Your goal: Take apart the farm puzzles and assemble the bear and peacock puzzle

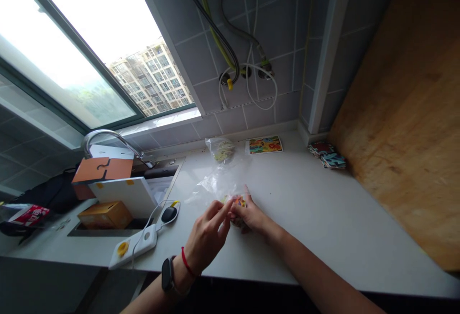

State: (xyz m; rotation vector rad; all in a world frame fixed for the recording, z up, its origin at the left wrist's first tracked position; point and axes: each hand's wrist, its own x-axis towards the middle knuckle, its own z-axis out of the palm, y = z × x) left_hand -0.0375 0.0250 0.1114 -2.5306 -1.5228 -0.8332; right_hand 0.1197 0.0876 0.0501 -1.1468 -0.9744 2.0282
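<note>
Over the white countertop [309, 218], my two hands meet at a small bunch of colourful pieces [239, 201], perhaps puzzle pieces. My right hand [253, 216] is closed around the bunch from the right, its index finger pointing up. From the left, my left hand [210, 230] comes in with its fingers drawn together against the pieces; what its fingertips pinch is hidden. Just beyond lies a crumpled clear plastic bag [212, 185]. Behind that sits another clear bag [222, 150] with greenish-yellow contents. A colourful picture card [265, 144] lies flat near the wall.
Stacked printed pieces [327, 155] lie by the wooden panel [402, 127] at right. At left are a white power strip [134, 244] with a black plug [168, 214], a cardboard box [105, 215], an orange box [104, 169] and a faucet [111, 134] over the sink.
</note>
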